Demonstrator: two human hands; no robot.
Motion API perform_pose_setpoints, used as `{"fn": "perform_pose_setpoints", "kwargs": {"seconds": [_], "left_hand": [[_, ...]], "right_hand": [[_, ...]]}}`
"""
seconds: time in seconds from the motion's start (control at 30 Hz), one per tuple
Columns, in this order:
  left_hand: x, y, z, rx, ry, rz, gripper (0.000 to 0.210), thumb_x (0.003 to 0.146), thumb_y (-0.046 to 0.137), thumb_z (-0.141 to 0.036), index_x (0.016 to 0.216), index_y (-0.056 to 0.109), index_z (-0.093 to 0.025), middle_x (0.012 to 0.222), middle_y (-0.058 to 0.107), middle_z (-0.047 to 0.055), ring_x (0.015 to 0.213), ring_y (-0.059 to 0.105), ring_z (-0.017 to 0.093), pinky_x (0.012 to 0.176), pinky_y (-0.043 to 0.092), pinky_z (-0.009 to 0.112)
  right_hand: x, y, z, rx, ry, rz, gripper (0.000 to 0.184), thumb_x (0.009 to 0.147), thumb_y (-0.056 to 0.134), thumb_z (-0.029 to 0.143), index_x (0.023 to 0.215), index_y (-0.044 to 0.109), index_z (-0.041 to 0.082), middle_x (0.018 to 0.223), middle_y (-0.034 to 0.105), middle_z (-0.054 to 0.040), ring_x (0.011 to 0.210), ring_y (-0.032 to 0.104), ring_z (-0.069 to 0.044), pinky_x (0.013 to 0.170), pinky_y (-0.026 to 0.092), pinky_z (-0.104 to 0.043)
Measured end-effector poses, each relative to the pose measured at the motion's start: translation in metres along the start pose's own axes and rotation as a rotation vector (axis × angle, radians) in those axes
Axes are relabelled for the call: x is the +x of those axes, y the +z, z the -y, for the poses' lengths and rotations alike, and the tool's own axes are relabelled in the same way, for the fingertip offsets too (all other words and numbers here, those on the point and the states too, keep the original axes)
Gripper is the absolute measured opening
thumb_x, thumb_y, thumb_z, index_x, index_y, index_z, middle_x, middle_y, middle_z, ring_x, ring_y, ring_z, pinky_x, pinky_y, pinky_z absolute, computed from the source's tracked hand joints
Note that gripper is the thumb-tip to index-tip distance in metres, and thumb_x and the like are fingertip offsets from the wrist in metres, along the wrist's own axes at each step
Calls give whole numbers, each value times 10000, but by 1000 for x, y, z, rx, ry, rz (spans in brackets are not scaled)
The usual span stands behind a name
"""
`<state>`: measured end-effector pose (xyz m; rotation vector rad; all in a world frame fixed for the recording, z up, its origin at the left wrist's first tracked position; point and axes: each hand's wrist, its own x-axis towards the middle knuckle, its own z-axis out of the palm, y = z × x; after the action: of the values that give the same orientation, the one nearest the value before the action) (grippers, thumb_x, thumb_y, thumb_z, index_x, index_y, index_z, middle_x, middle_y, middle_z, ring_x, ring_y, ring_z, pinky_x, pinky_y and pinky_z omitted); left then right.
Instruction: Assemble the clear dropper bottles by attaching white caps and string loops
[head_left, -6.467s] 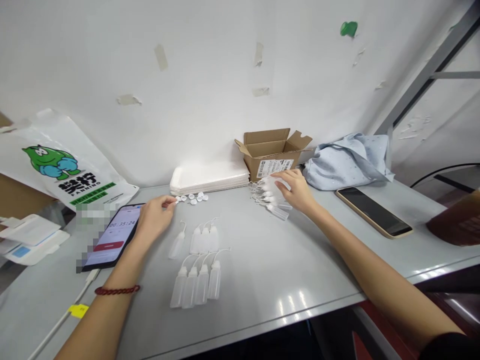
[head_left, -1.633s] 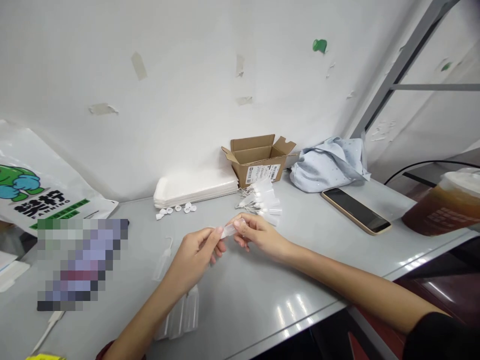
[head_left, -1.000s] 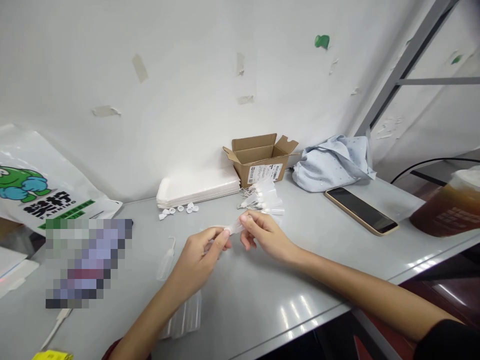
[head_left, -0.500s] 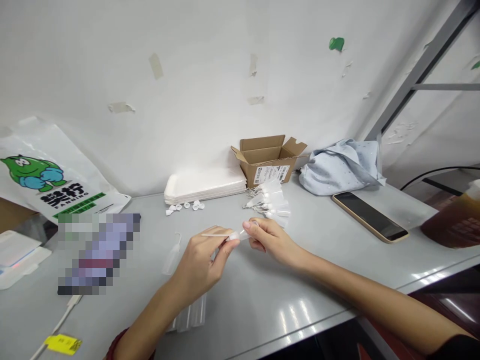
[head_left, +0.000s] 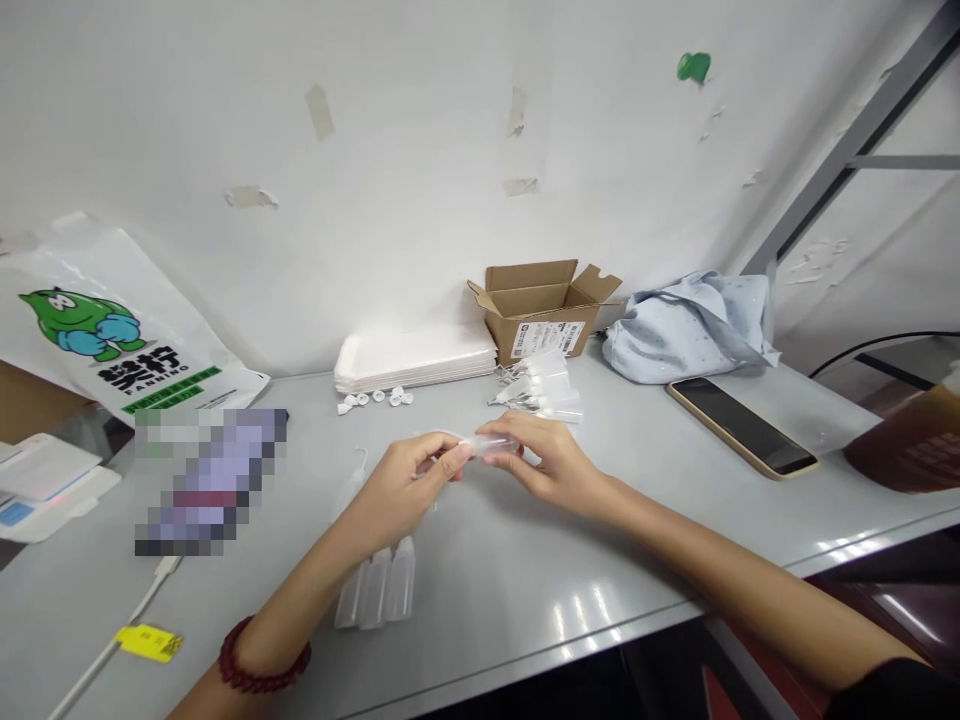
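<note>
A small clear plastic bottle [head_left: 498,444] lies nearly level between my two hands above the table. My left hand [head_left: 405,490] pinches its white neck end, with thumb and fingers together; what sits at that end is partly hidden. The bottle's body is gripped by my right hand [head_left: 553,455], thumb below and fingers above. Several similar bottles [head_left: 379,588] lie side by side near my left forearm. Another bottle with a thin curved spout [head_left: 349,488] is partly behind that hand. Beyond my right hand sits a cluster of bottles with thin tips [head_left: 551,385].
Several white caps [head_left: 379,397] lie before a stack of white flat packs [head_left: 416,360]. Behind are an open cardboard box [head_left: 544,305] and a pale blue cloth [head_left: 686,330]. A phone [head_left: 739,425] and a brown drink container [head_left: 904,445] stand right; a plastic bag [head_left: 161,310] left.
My right hand has shifted its grip, so more of the bottle's body shows. The straight thin white piece seen above my left hand has turned and is now mostly hidden. The view has shifted slightly.
</note>
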<state>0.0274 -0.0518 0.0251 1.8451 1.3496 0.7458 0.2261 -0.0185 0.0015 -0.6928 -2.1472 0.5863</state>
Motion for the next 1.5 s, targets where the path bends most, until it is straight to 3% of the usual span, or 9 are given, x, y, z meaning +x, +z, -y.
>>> {"fn": "perform_pose_setpoints", "kwargs": {"seconds": [0.1,0.27,0.47,0.7,0.9,1.07,1.2,1.33,1.5], "left_hand": [[7,-15,13,93,-24,-43,378,877,400,-453,793,647,-179,738,666,25,638,565,157,580,446,256],[19,-61,65,719,-100,-413,303,832,378,-321,890,636,-174,943,675,97,917,601,260,866,449,385],[28,-81,104,796,-107,-387,352,790,372,-261,984,630,-121,1070,639,181,1039,570,317,936,414,441],[30,-76,106,791,-137,-318,343,766,359,-303,888,641,-151,919,691,142,830,640,273,819,462,386],[27,-73,90,670,-165,-309,271,724,426,-353,822,620,-191,797,709,95,754,660,261,728,468,337],[23,-68,69,524,-201,-382,295,683,498,-407,833,637,-195,773,702,75,769,652,269,744,477,351],[20,-60,56,292,-188,-421,301,663,570,-430,842,641,-199,849,705,63,829,647,256,791,488,358],[18,-48,47,6,-172,-369,297,628,667,-409,820,648,-184,896,699,62,871,641,235,826,490,352],[17,-38,38,-217,-186,-330,260,624,728,-353,804,653,-180,878,690,42,886,633,209,826,492,336]], "right_hand": [[4,-9,-15,-105,64,-70,242,927,468,346,1048,613,195,858,632,-87,758,559,-198,677,434,-328],[13,-36,-54,-359,93,-209,262,912,479,353,1036,647,194,934,607,-117,908,538,-256,808,428,-403],[15,-55,-82,-531,119,-210,232,878,544,295,1004,698,176,892,614,-113,841,505,-252,780,424,-395],[16,-62,-90,-501,141,-121,186,832,629,265,964,712,164,899,675,-98,840,500,-241,782,423,-376],[13,-62,-101,-583,217,-187,167,809,644,230,941,712,151,904,638,-127,862,483,-259,785,427,-399],[13,-63,-97,-605,128,-226,134,832,608,236,920,684,170,920,608,-118,871,472,-262,780,438,-411],[12,-43,-67,-595,-16,-268,161,890,527,244,971,637,159,945,602,-129,871,494,-250,787,438,-409],[5,2,-24,-374,-150,61,232,940,439,246,1103,571,148,984,602,-128,922,536,-220,803,451,-365],[3,43,0,-288,-133,429,325,965,391,314,1202,558,167,986,590,-114,894,539,-202,803,433,-349]]}}
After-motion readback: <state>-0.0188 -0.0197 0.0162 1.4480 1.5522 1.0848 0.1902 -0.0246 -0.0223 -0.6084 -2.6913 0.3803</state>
